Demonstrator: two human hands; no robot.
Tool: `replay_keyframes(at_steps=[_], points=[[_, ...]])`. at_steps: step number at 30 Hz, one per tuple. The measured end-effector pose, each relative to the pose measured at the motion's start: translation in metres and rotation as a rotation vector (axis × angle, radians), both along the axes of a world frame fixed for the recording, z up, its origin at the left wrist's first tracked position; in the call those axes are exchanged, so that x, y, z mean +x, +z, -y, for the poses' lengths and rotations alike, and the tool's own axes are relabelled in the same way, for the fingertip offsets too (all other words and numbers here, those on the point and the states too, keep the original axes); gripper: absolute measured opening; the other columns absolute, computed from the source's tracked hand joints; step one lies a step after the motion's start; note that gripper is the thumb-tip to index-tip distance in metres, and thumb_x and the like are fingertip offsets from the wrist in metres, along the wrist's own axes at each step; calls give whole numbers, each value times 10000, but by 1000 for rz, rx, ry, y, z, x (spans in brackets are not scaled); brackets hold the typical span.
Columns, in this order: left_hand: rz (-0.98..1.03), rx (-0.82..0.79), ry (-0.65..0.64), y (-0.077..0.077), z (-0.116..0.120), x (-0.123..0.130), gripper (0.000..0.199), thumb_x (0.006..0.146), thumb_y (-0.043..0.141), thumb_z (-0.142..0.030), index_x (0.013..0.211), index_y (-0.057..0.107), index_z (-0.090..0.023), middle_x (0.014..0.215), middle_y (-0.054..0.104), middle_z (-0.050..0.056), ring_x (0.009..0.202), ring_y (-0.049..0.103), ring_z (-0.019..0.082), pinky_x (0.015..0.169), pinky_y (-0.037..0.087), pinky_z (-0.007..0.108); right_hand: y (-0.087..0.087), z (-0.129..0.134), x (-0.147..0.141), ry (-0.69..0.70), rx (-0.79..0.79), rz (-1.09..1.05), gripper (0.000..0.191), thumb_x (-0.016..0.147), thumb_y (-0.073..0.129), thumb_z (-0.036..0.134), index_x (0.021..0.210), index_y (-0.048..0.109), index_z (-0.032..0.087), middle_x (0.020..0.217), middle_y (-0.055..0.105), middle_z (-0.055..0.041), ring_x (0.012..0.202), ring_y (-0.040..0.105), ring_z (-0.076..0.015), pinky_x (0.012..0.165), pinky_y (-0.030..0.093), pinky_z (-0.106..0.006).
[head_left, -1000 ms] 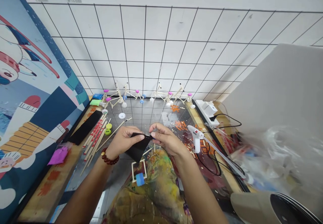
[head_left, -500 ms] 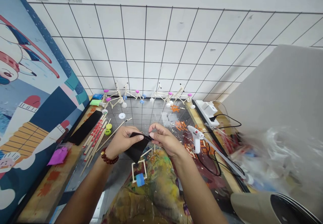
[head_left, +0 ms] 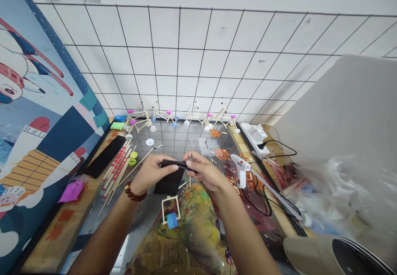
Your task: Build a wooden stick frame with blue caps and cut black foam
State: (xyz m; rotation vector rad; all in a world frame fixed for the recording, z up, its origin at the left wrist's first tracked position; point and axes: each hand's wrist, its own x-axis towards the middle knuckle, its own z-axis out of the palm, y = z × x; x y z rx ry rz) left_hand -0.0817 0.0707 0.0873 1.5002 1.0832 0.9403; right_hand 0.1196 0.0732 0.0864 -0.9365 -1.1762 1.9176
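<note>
A black sheet (head_left: 169,180), like craft paper or thin foam, hangs down from between my hands. My left hand (head_left: 156,169) pinches its upper edge, thumb in front and fingers behind. At the sheet's upper right corner my right hand (head_left: 203,170) is closed, thumb and fingers pressed together on the edge. A small dark bluish bit shows by the right fingertips; what it is I cannot make out. Just below the sheet, a small square frame of pale sticks (head_left: 163,211) with a blue patch (head_left: 172,220) lies by the paint-stained cloth (head_left: 192,225) over my lap.
Stick figures with coloured discs (head_left: 207,122) line the wall side. On the left lie wooden sticks (head_left: 116,163), a black strip (head_left: 105,157), yellow-green lids (head_left: 133,159) and a pink packet (head_left: 71,190). A white glue gun (head_left: 240,169), its cord and a power strip (head_left: 256,138) are right.
The black sheet has turned flatter towards me, and its lower edge has swung up and level. My right fingers have shifted slightly along its top edge.
</note>
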Motion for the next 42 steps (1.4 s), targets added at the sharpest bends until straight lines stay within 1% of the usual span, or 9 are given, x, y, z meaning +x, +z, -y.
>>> replay_keyframes(at_steps=[5,11,14,17,21,28,32,39,42], points=[[46,-83,3,-1,1,1,279,725,754,-371,871,769,-133,855,762,79,745,662,188,678,507,275,-1,-1,-2,-13,-1,-30,398,715,707,451,926,477,205,536,416,75,459,258,-47,432,76,-164],[52,-90,45,-2,1,4,237,663,804,-328,778,759,-124,744,745,51,668,637,159,641,493,249,-1,-1,-2,-19,-20,-27,394,705,716,449,922,496,206,549,434,64,456,293,-48,422,71,-158],[45,-101,39,0,2,5,265,651,815,-331,802,753,-123,747,740,46,670,635,155,641,493,244,-3,-2,-2,-15,-17,-31,390,708,713,452,918,495,205,544,436,66,457,282,-46,418,70,-158],[85,-101,11,1,3,4,313,722,758,-410,851,753,-124,775,741,52,702,645,164,663,497,251,-3,-3,-2,-24,-2,-33,390,700,724,437,917,500,203,544,428,67,467,295,-50,416,76,-158],[209,-127,-14,0,3,1,431,875,549,-509,867,757,-132,804,743,63,759,660,182,718,504,277,-3,-3,-3,-29,-13,-23,385,704,719,430,927,500,205,538,429,69,457,287,-48,421,70,-162],[-6,-15,-11,7,3,-1,274,787,699,-394,875,765,-143,868,759,55,771,658,173,700,492,247,-2,-2,0,-2,-15,-55,372,721,715,431,929,506,204,560,421,69,465,294,-47,417,62,-160],[-49,-6,-32,7,2,0,274,790,691,-395,874,773,-147,879,766,59,781,673,185,701,505,254,1,-1,1,-1,-27,-46,393,687,740,424,909,509,198,602,424,62,486,345,-49,410,62,-158],[-52,-23,0,-1,1,0,280,769,713,-408,844,773,-145,850,768,67,749,677,185,676,509,253,3,0,0,-31,-20,-41,404,683,740,444,905,511,195,611,418,68,465,338,-38,413,69,-158],[-64,33,-6,-1,1,-2,274,777,706,-405,825,769,-143,841,761,62,751,670,181,672,507,252,3,1,-2,-49,-1,-43,397,683,746,434,897,516,192,649,425,61,472,369,-36,416,77,-159]])
